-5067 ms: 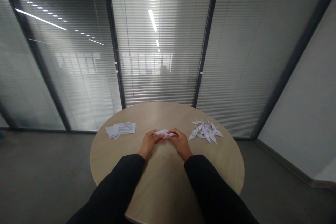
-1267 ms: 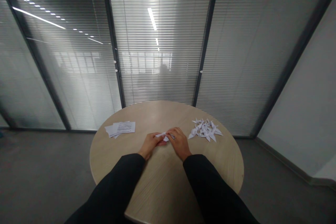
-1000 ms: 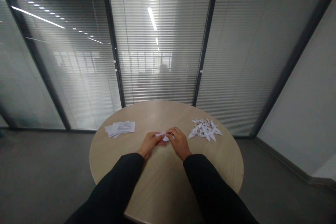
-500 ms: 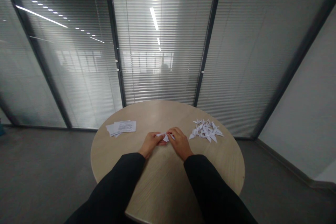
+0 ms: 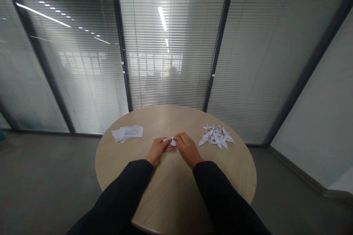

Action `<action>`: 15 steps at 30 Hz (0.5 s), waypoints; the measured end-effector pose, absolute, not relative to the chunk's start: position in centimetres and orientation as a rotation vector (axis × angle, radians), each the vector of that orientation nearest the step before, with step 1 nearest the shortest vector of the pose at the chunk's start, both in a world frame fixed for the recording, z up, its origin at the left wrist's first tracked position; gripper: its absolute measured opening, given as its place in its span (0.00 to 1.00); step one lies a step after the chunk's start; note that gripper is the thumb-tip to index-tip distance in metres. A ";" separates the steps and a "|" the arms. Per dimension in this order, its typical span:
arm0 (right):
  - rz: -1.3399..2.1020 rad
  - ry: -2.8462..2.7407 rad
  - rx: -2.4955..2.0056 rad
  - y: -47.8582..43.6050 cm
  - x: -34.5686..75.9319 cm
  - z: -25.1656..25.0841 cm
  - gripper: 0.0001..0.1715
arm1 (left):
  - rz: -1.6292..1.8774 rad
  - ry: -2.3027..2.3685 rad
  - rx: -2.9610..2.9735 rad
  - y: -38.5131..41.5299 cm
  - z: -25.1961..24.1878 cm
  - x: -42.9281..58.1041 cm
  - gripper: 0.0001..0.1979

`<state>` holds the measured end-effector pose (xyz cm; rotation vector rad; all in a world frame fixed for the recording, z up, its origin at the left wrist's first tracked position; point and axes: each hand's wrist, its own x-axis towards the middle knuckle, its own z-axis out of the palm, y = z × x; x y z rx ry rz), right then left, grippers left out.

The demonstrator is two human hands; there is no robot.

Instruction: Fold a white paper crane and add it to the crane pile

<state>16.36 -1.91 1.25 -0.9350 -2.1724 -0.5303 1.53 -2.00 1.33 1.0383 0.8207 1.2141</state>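
and we're live over the round pale wood worktop (image 5: pixel 171 191), its fine straight grain running under two bare hands that meet near the centre, black matte sleeves (image 5: pixel 121 200) reaching in from the near edge! the left hand (image 5: pixel 157 150) and the right hand (image 5: pixel 188 149) close in on a small folded white paper piece (image 5: pixel 172 141), crisp and angular, with a narrow point jutting left. the left fingers (image 5: pixel 166 144) and right fingers (image 5: pixel 178 138) are drawn in tight, pinching it from either side, with barely a gap between the hands. compare that with a few seconds back: a longer white strip stretched between them then, and now far less paper shows past the fingertips. toward the far left of the worktop sits a loose stack of printed paper sheets (image 5: pixel 127 133), slightly fanned, and toward the far right a spiky heap of folded white origami cranes (image 5: pixel 216 137), all sharp wings and beaks. both lie where they lay before, well apart from the hands, and a slatted glass partition (image 5: pixel 171 44) rises beyond the worktop.
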 end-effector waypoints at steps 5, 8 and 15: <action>-0.406 -2.167 -0.841 -2.0 16.6 1.4 0.13 | 1.202 0.767 0.956 -2.0 1.7 1.1 0.08; -0.359 -2.158 -0.814 -2.2 16.5 1.6 0.14 | 1.207 0.732 0.910 -2.1 1.9 0.8 0.09; -0.182 -2.066 -0.749 -2.4 15.8 1.3 0.15 | 1.260 0.808 0.968 -2.2 2.3 0.6 0.17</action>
